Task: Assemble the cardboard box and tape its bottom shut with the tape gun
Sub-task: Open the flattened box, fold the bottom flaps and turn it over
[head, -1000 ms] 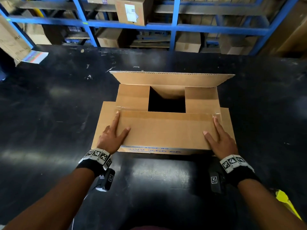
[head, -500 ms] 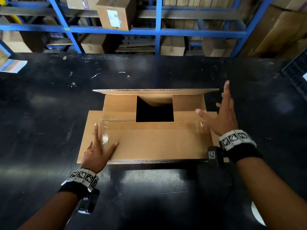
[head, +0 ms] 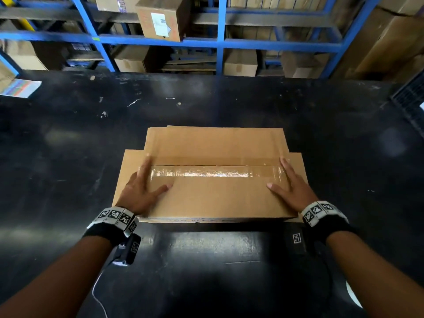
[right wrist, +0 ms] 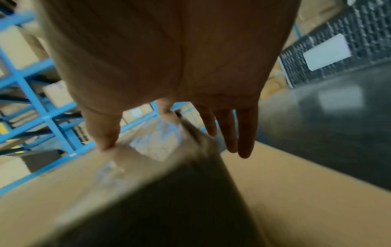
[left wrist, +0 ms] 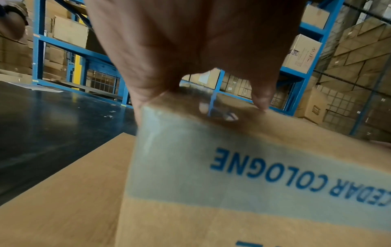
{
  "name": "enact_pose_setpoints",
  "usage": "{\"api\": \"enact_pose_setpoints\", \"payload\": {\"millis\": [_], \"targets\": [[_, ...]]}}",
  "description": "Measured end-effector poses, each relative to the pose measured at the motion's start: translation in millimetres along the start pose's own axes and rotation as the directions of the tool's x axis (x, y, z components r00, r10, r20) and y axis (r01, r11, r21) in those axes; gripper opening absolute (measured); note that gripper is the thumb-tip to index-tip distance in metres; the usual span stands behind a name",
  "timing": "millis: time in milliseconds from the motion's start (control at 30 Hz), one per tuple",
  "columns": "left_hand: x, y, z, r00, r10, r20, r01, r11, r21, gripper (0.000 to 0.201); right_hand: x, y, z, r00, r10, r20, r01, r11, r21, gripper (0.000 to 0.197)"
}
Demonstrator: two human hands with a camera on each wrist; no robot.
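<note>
The far flap [head: 215,143] is now folded shut, pressed by flat left hand [head: 140,191] and right hand [head: 296,189], nothing grasped; springback is risked once pressure is lifted.

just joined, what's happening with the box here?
A person is folding up a cardboard box on a black table. Both top flaps are folded down and meet at the centre seam, where a glossy strip of clear tape shows. The left hand and right hand press flat with straight fingers near the two ends of the seam, with no grip on anything. No tape gun is in view.
</note>
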State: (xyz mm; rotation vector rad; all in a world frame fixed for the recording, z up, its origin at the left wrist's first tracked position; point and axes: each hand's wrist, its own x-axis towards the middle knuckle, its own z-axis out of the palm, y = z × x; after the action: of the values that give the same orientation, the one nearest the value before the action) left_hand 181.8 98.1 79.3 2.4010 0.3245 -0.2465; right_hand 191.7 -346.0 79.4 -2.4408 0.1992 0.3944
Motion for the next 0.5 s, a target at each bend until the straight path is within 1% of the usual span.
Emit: {"api": "enact_pose_setpoints", "payload": {"millis": [67, 167, 233, 367, 433, 500], "targets": [[5.8, -1.9, 4.9, 0.999, -0.008, 0.035, 0.007, 1.000, 0.024, 0.105, -2.0, 1.7, 10.9, 1.000, 0.010, -0.015, -0.009, 0.997, 0.081, 0.089], [6.3, -7.5, 4.2, 1.000, 0.007, 0.004, -0.007, 1.000, -0.016, 0.102, 0.3, -4.5, 15.4, 0.997, 0.054, -0.051, -0.048, 0.992, 0.115, 0.085], [2.1, -9.7, 1.6, 1.000, -0.007, 0.013, 0.008, 0.999, -0.042, 0.099, 0.4, -7.4, 14.1, 0.997, 0.058, -0.049, -0.053, 0.993, 0.101, 0.085], [-3.4, 0.6, -5.9, 1.000, -0.025, -0.003, 0.025, 0.999, -0.032, 0.097, -3.9, -16.9, 2.7, 0.996, 0.080, -0.032, -0.080, 0.997, 0.025, 0.087], [-3.5, 11.7, -17.9, 1.000, -0.021, -0.024, 0.020, 1.000, -0.020, 0.095, -6.5, -28.3, -11.4, 0.996, 0.084, -0.038, -0.084, 0.996, -0.010, 0.087], [-2.5, 23.8, -41.9, 1.000, -0.006, -0.009, 0.006, 1.000, 0.009, 0.097, -11.3, -42.4, -35.0, 0.997, 0.077, -0.017, -0.078, 0.996, -0.041, 0.086]]}}
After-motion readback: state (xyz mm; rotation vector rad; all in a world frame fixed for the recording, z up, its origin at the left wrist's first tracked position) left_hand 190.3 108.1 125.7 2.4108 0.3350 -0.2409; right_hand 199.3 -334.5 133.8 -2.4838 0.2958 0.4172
